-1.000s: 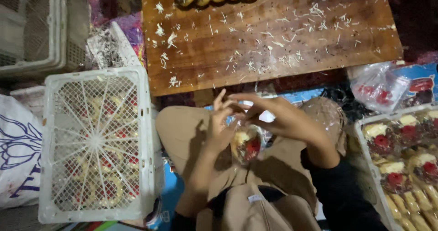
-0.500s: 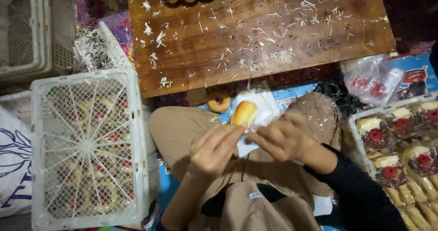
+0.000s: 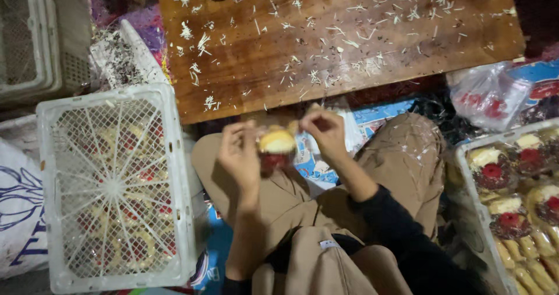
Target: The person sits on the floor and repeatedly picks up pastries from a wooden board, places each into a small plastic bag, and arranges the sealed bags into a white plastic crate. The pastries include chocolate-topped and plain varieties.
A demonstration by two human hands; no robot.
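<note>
**Both hands on one pastry**

Left hand (image 3: 241, 155) and right hand (image 3: 325, 133) both pinch the same pastry (image 3: 276, 146), yellow on top with red below, held over the person's lap just below the worktop (image 3: 326, 44), which is covered in pale shreds. White crate (image 3: 113, 187) sits to the left, a tray (image 3: 474, 199) of red-topped pastries off to the right.

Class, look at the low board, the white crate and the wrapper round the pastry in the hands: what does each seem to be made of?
Board: wood, going by its brown grain and worn, matt surface.
White crate: moulded plastic, seemingly, with a thin lattice.
Wrapper: probably clear plastic film; it is blurred, but glossy over the pastry.
</note>
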